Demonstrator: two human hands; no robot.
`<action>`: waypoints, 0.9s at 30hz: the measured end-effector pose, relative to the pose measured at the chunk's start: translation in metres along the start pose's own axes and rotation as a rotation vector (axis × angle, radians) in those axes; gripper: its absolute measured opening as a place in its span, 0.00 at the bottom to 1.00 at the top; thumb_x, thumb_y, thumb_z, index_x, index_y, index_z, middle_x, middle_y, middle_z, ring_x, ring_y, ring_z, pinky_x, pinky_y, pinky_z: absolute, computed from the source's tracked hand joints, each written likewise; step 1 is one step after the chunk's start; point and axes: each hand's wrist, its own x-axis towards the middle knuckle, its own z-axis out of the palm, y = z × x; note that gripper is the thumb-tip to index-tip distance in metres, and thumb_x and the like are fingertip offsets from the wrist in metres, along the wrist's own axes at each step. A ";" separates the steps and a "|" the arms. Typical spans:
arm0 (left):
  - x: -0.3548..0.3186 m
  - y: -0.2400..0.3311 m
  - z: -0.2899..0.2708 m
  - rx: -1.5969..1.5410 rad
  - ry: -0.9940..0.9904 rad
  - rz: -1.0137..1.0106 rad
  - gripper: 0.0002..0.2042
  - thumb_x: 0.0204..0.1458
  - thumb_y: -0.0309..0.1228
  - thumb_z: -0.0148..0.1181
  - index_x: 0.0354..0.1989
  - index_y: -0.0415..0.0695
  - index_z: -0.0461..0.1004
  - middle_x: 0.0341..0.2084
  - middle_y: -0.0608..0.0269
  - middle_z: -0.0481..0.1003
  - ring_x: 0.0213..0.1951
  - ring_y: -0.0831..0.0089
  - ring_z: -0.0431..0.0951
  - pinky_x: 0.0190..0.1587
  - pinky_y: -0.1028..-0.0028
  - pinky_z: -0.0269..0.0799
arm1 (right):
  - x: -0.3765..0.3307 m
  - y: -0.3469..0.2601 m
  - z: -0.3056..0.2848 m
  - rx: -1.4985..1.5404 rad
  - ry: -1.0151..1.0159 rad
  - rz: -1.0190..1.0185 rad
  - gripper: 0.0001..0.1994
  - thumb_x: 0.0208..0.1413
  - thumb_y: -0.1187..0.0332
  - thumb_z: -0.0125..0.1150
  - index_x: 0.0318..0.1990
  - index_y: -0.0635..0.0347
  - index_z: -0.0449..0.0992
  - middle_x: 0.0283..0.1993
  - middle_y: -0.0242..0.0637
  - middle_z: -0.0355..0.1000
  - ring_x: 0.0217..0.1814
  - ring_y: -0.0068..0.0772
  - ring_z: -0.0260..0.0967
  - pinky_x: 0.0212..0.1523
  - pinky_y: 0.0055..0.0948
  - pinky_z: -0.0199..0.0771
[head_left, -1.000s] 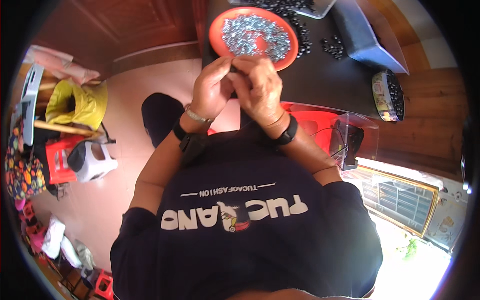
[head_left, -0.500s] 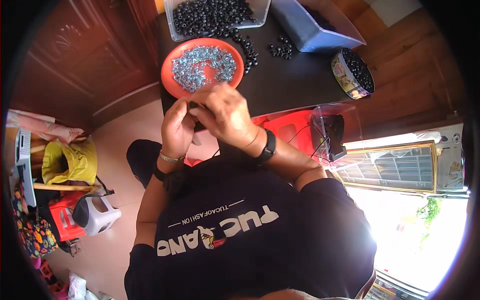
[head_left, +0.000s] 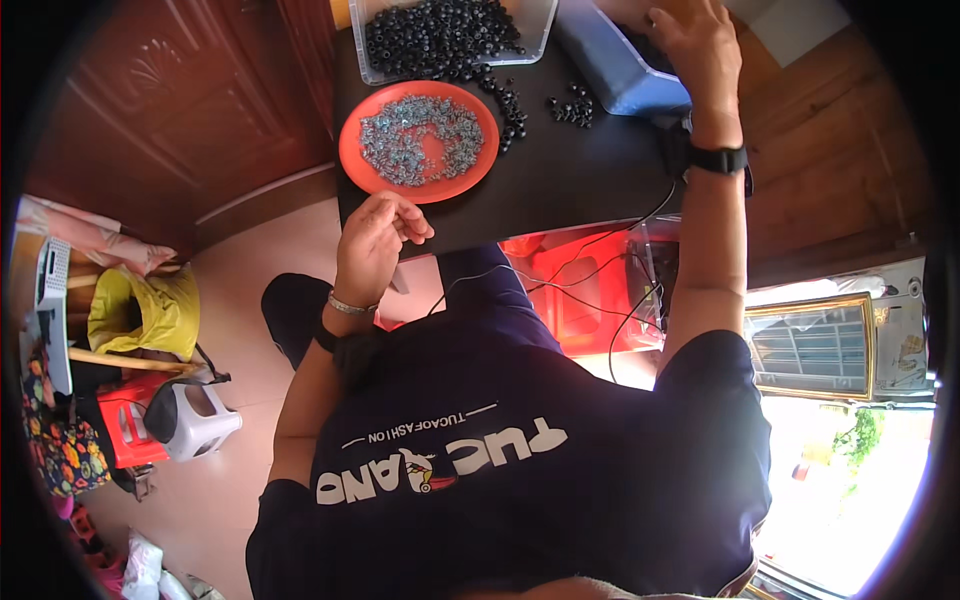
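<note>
My left hand (head_left: 372, 246) rests in the air by the table's near edge, just below an orange-red plate (head_left: 352, 178). Its fingers are loosely bent and apart, with nothing visible in them. Small shiny silvery pieces (head_left: 455, 140) lie scattered over the plate. At the far right, my right hand (head_left: 703, 58) reaches over the rim of a bluish plastic bin (head_left: 620, 75), thumb and fingers spread. Dark contents show inside that bin, partly hidden by the hand. I see nothing in its grasp.
A clear bin (head_left: 545, 35) of black bead-like parts (head_left: 440, 35) stands at the back, some spilled onto the dark table (head_left: 590, 175). A small pile of black parts (head_left: 572, 106) lies near the bluish bin. Cables (head_left: 600, 258) hang below the table by a red stool (head_left: 575, 285).
My hands were together in front of the plate, with a small black piece between the fingers. They have parted: the right has swung far right to the bluish bin, the left stays near the plate.
</note>
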 end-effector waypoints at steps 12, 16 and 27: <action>0.006 0.000 0.004 0.036 0.015 -0.021 0.13 0.60 0.35 0.41 0.32 0.37 0.67 0.26 0.56 0.72 0.32 0.68 0.73 0.38 0.72 0.67 | -0.035 -0.049 -0.096 1.009 0.029 -0.070 0.35 0.43 0.55 0.72 0.57 0.63 0.66 0.56 0.40 0.67 0.57 0.35 0.65 0.53 0.34 0.67; 0.007 -0.003 0.008 0.077 0.039 0.036 0.13 0.61 0.35 0.43 0.30 0.38 0.67 0.24 0.59 0.69 0.27 0.71 0.68 0.37 0.69 0.66 | -0.001 -0.056 -0.081 1.043 0.141 -0.172 0.35 0.43 0.55 0.72 0.57 0.63 0.65 0.56 0.40 0.67 0.57 0.36 0.64 0.53 0.34 0.66; -0.004 -0.017 0.000 0.100 0.028 0.007 0.17 0.61 0.39 0.44 0.30 0.37 0.70 0.26 0.57 0.73 0.32 0.67 0.73 0.39 0.67 0.69 | 0.087 -0.079 -0.169 0.813 0.723 -0.567 0.37 0.43 0.55 0.72 0.58 0.62 0.64 0.57 0.40 0.66 0.58 0.36 0.63 0.55 0.33 0.65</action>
